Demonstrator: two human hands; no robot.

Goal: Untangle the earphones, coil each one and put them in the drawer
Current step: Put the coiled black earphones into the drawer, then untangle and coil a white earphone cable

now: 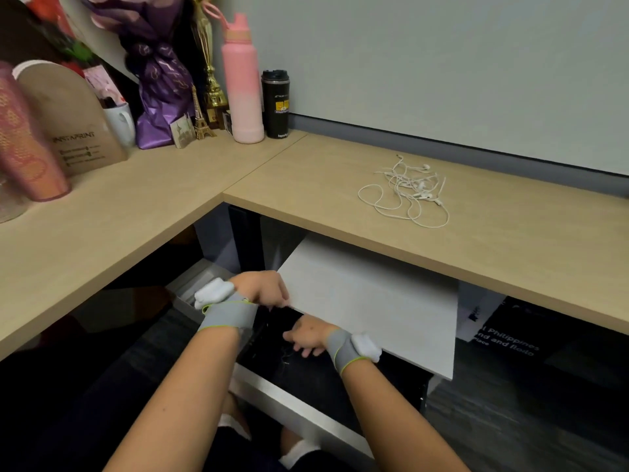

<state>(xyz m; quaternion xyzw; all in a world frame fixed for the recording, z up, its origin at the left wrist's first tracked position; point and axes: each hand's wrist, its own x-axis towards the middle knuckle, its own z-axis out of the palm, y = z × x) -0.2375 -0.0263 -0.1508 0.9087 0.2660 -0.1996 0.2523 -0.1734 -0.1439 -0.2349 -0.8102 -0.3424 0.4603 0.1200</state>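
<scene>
Head view, earphones (406,189) on desk (306,172), perhaps carpeted floor (510,420)

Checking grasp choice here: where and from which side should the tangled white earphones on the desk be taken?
Probably pinch the dense knot at the middle of the earphones, coming straight down from above. The cords lie flat on the desk, so no side offers purchase, and the loose outer loops would likely only trail or tighten the tangle.

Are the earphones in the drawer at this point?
No, the white earphones lie in a tangle on the desk, while the left hand and right hand are down at the open drawer.
</scene>
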